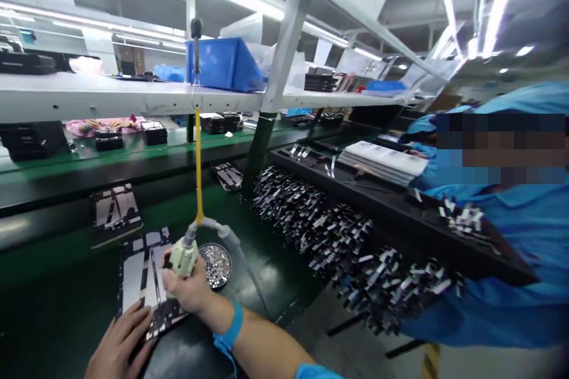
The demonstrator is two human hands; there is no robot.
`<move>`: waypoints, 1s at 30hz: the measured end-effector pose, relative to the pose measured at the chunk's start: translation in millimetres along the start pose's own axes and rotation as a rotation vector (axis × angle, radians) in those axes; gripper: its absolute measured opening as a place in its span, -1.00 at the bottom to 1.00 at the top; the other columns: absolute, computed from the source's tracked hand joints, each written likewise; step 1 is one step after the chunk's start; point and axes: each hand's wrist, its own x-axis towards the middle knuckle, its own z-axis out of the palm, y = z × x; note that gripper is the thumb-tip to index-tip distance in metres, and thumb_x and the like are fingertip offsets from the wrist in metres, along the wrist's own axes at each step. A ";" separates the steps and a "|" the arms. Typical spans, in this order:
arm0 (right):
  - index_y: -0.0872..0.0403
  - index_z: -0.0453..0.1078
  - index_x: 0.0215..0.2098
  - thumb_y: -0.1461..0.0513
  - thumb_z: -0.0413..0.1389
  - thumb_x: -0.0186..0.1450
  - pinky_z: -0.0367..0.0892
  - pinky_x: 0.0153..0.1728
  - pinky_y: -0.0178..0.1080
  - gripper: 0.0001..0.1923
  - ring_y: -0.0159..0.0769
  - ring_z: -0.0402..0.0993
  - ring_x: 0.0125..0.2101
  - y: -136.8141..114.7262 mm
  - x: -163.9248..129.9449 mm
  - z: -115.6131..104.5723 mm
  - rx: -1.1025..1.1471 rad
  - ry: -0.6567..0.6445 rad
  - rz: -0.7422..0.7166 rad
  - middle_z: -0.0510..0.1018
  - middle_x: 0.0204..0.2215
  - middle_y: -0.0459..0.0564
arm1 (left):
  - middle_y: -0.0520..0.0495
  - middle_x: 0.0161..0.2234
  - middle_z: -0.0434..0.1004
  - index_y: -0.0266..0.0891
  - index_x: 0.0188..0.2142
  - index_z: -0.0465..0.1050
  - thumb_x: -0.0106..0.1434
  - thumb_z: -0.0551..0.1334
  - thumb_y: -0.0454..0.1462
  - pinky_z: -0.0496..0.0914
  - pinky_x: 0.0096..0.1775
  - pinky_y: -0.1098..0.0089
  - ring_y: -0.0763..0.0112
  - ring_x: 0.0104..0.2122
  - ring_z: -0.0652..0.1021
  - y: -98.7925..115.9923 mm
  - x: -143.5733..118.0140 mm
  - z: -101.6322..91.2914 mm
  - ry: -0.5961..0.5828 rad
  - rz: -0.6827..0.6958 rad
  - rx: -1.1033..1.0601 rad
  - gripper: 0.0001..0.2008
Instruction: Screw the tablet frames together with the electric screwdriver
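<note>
Head cam: two hands, one screwdriver [183, 256], one round screw dish [216, 265], two circuit panels on green belt [249, 237]. Right hand [189, 289] wraps fingers tight round pale screwdriver hanging from yellow cord [198, 166], tip down on near panel [143, 281]. Left hand [119, 346] lies flat, fingers spread, pinning panel's bottom edge. Dish sits just right of panel, touching nothing. Second panel [114, 212] further back left. Open belt room behind dish; black tray [400, 213] of metal clips crowds right side, co-worker in blue [524, 237] beyond.
</note>
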 end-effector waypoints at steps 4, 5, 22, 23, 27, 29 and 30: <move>0.02 0.43 -0.20 0.11 0.27 0.14 0.38 -0.57 -0.32 -0.71 -0.42 0.38 -0.59 -7.7 15.0 -34.4 -0.006 0.141 -0.046 0.57 -0.39 -0.09 | 0.02 0.10 0.63 0.27 0.31 0.37 0.34 0.30 -0.04 0.70 -0.15 0.12 0.02 0.00 0.67 -11.9 -27.6 -25.4 -0.132 0.113 -0.053 -0.45; 0.03 0.44 -0.20 0.10 0.26 0.15 0.39 -0.56 -0.32 -0.71 -0.41 0.39 -0.58 -6.4 18.9 -41.0 -0.025 0.181 -0.058 0.58 -0.39 -0.08 | 0.01 0.12 0.61 0.26 0.32 0.34 0.35 0.30 -0.06 0.69 -0.12 0.13 0.04 0.02 0.66 -13.0 -30.7 -34.8 -0.175 0.119 -0.065 -0.44; 0.05 0.51 -0.20 0.10 0.22 0.27 0.54 -0.27 -0.20 -0.79 -0.26 0.56 -0.39 12.9 28.4 -55.4 -0.272 0.267 -0.186 0.62 -0.36 -0.02 | -0.12 0.16 0.55 0.00 0.03 0.65 0.37 0.32 -0.06 0.44 0.22 0.15 0.14 0.18 0.53 -98.1 89.9 15.4 -0.261 -0.220 -0.103 -0.71; 0.05 0.51 -0.20 0.10 0.22 0.27 0.53 -0.30 -0.21 -0.78 -0.26 0.55 -0.40 14.5 28.5 -54.8 -0.276 0.264 -0.177 0.62 -0.37 -0.02 | -0.14 0.14 0.56 -0.03 0.03 0.65 0.37 0.32 -0.08 0.44 0.21 0.15 0.13 0.15 0.54 -99.1 106.9 29.9 -0.239 -0.271 -0.072 -0.71; 0.07 0.52 -0.21 0.10 0.22 0.26 0.52 -0.32 -0.22 -0.78 -0.27 0.53 -0.42 19.7 28.0 -55.3 -0.329 0.241 -0.178 0.62 -0.39 -0.01 | -0.22 0.03 0.59 -0.15 -0.02 0.66 0.36 0.33 -0.11 0.46 0.13 0.14 0.08 0.06 0.57 -104.5 172.0 79.3 -0.144 -0.469 0.039 -0.73; 0.08 0.52 -0.20 0.10 0.23 0.27 0.52 -0.31 -0.22 -0.77 -0.26 0.54 -0.40 21.7 27.8 -57.0 -0.342 0.235 -0.179 0.63 -0.36 0.00 | -0.21 0.02 0.60 -0.19 -0.04 0.65 0.34 0.35 -0.10 0.46 0.10 0.21 0.14 0.03 0.58 -113.8 193.0 87.4 -0.112 -0.530 0.052 -0.71; 0.08 0.52 -0.19 0.10 0.23 0.27 0.52 -0.30 -0.22 -0.76 -0.26 0.55 -0.39 22.5 27.8 -57.7 -0.339 0.235 -0.173 0.63 -0.35 0.01 | -0.19 0.02 0.60 -0.20 -0.03 0.63 0.35 0.35 -0.09 0.45 0.10 0.23 0.18 0.02 0.58 -121.5 198.6 84.9 -0.095 -0.554 0.054 -0.70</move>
